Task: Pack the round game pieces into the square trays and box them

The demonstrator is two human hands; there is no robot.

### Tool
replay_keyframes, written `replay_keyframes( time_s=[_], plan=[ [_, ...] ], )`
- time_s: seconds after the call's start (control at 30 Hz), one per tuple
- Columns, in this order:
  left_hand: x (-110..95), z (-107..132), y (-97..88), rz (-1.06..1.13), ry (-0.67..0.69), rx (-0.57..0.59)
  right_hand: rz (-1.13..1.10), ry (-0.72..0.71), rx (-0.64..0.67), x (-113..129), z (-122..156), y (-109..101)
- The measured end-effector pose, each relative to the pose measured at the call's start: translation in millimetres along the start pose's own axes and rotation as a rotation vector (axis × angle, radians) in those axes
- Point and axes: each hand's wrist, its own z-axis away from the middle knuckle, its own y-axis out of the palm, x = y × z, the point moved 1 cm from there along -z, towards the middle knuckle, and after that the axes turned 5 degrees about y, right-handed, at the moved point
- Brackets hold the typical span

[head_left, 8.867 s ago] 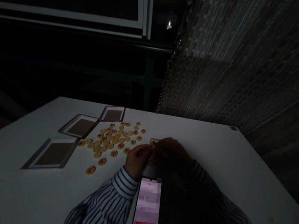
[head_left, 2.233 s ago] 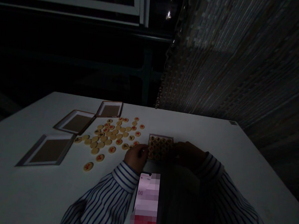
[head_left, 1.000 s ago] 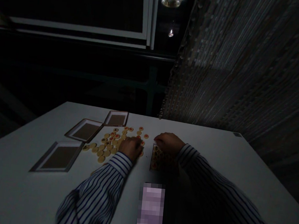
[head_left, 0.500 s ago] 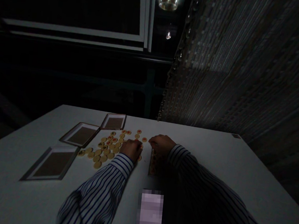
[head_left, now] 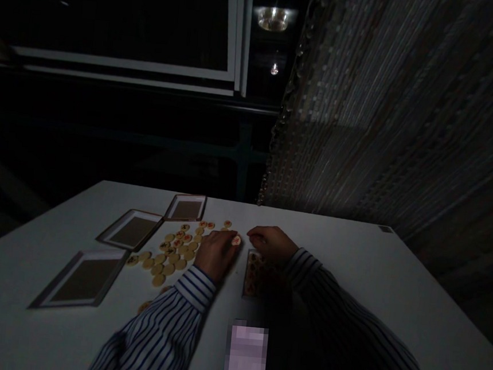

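Note:
Several round cream game discs (head_left: 174,249) with red or black marks lie scattered on a white table (head_left: 350,286). My left hand (head_left: 215,252) rests among them, its fingertips pinched on one red-marked disc (head_left: 236,240). My right hand (head_left: 270,244) is curled at the far edge of a small tray (head_left: 251,272) that is filled with discs in rows. Both arms wear striped sleeves. The scene is very dim.
Three shallow brown-bottomed trays (head_left: 84,279) (head_left: 132,230) (head_left: 188,208) lie left of the discs. A lit phone screen (head_left: 246,355) sits at the near edge below the hands. A beaded curtain (head_left: 391,105) hangs behind the table on the right.
My left hand went from the filled tray out to the loose discs and now pinches one, drawn towards the tray. My right hand shifted to the tray's far edge.

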Motion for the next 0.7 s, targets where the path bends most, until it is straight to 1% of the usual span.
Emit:
replay_keyframes(
  time_s=[0.17,0.3,0.47,0.57,0.63,0.7],
  plan=[
    [-16.4,3.3,-2.5,0.044,0.063,-0.081,-0.285,0.056,-0.041,0.2,9.1,-0.6],
    [-31.0,4.7,-5.7,0.066,0.069,-0.099,-0.460,0.102,-0.037,0.1,18.2,-1.1],
    [-45.1,5.5,-6.0,0.079,0.089,-0.108,-0.589,0.135,-0.041,1.9,30.8,-4.8],
    [-51.3,7.2,-4.6,0.107,0.098,-0.119,-0.611,0.147,-0.065,2.2,37.6,-7.3],
    [-54.6,8.7,-3.6,0.166,0.091,-0.117,-0.599,0.139,-0.079,1.0,41.6,-8.5],
    [-57.0,10.3,-2.6,0.261,0.048,-0.116,-0.589,0.121,-0.079,-1.0,45.2,-9.1]
  ],
)
